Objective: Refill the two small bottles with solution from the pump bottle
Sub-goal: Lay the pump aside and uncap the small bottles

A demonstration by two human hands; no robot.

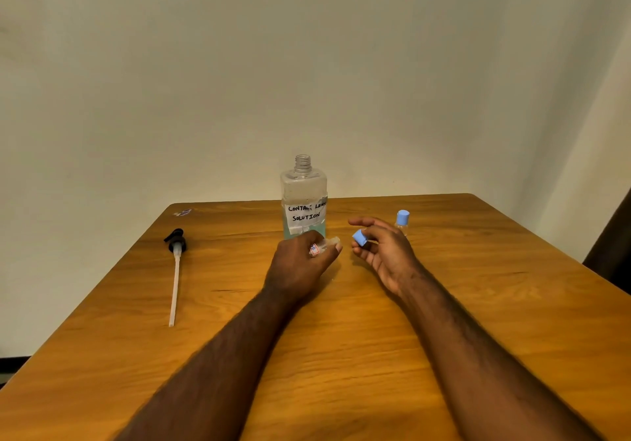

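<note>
Wooden worktop (478, 338), plain wall behind far edge. Pump bottle (304, 198), neck open, stands rear ctr; pump head (176, 263) lies well left. Left hand (298, 266) grips uncapped small bottle (323, 247) just in front of pump bottle. Right hand (384, 252) pinches blue cap (360, 238); capped small bottle (402, 222) stands behind it, twd right-rear edge.

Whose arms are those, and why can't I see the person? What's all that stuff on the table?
No machine here, just a person. The camera sits on their head and looks forward and down, so you see only their arms and hands. The left hand grips a small clear bottle. The right hand pinches a blue cap. On the wooden table stands a big bottle labelled as contact lens solution, with its top open. A pump with a long tube lies off to the left. A second small bottle, its blue cap on, stands behind the right hand.
</note>
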